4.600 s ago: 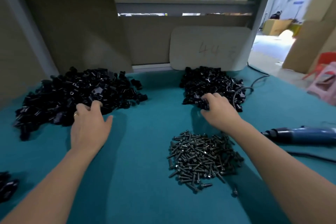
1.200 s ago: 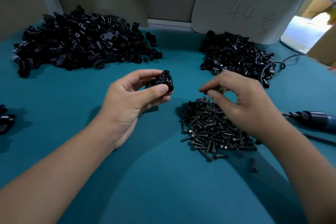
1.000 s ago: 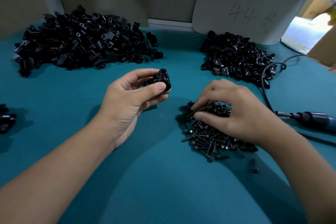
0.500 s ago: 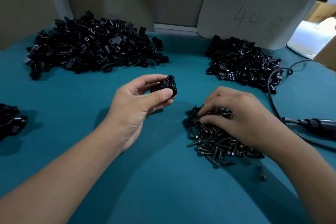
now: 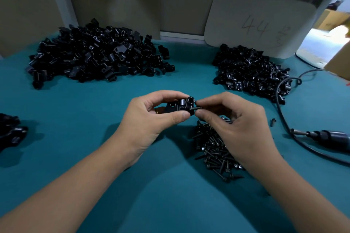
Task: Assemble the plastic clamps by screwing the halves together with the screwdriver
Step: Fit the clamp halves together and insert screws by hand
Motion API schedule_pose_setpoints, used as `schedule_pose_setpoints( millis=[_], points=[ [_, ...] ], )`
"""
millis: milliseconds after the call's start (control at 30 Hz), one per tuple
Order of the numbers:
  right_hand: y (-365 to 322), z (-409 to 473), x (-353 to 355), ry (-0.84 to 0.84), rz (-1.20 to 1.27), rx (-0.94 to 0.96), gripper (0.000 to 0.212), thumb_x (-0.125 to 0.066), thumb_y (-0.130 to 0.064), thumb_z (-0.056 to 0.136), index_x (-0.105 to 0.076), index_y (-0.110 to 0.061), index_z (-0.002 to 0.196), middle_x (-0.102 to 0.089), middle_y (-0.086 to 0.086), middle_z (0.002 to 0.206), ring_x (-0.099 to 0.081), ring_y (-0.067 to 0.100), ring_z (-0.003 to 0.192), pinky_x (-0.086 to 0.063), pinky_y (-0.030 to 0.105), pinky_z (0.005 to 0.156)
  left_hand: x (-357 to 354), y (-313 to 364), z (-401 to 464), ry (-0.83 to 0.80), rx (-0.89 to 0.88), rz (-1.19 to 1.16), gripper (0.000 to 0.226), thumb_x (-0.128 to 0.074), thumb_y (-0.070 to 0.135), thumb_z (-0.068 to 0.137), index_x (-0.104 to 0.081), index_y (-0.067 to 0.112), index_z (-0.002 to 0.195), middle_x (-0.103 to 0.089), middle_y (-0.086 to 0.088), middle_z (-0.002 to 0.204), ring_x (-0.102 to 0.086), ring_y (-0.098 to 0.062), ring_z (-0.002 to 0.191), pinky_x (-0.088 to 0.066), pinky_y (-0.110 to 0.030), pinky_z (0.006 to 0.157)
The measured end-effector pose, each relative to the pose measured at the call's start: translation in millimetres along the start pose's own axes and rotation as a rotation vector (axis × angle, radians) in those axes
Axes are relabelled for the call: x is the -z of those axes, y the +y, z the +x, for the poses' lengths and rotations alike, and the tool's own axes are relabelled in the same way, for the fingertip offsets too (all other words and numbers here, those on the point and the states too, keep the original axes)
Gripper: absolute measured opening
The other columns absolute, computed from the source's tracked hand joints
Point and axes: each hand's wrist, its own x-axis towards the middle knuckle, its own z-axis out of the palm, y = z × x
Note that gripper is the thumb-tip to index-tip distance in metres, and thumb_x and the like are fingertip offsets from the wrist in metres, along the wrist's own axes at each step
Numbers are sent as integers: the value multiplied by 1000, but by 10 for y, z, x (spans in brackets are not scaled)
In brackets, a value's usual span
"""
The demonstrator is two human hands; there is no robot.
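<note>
My left hand (image 5: 151, 119) grips a black plastic clamp (image 5: 180, 107) between thumb and fingers, held above the teal table at centre. My right hand (image 5: 234, 121) pinches a small dark screw (image 5: 195, 108) whose tip meets the clamp's right side. Under my right hand lies a pile of loose screws (image 5: 214, 149). A large heap of black clamp halves (image 5: 94, 56) sits at the back left, and a smaller heap (image 5: 250, 72) at the back right. The electric screwdriver (image 5: 333, 138) lies on the table at the right edge, bit pointing left.
The screwdriver's black cable (image 5: 282, 100) curls from the right heap down past the tool. A single screw (image 5: 272, 121) lies apart beside it. Some black parts (image 5: 11, 130) sit at the left edge. A grey board marked 44 (image 5: 259, 22) leans on the back wall.
My right hand lifted off the screw pile with one screw and brought it to the clamp. My left hand still holds the clamp, now meeting the right hand.
</note>
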Motion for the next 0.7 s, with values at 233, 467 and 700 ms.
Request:
schedule_pose_setpoints(
  millis=[233,467,700],
  points=[
    [-49,21,46,36,-79,46,16,-85,-21,90,-81,-18,106,-77,-12,97,-76,14,94,-62,33,85,30,-30,4,27,0,21,36,-91,15,73,-83,26,107,-81,-8,109,-75,-27,95,-56,-52,103],
    [-91,3,-16,45,-70,70,22,-86,-24,88,-81,-19,108,-77,-15,97,-75,10,94,-58,22,85,12,-21,5,9,-4,27,36,-91,15,73,-84,27,106,-82,-8,107,-72,-25,93,-53,-60,104],
    [-43,-24,-18,23,93,-42,22,-88,-18,88,-80,-31,103,-80,-15,98,-78,12,93,-61,26,86,10,-17,-7,18,-17,23,38,-93,13,73,-84,24,108,-82,-7,108,-72,-22,94,-54,-55,104]
  ],
)
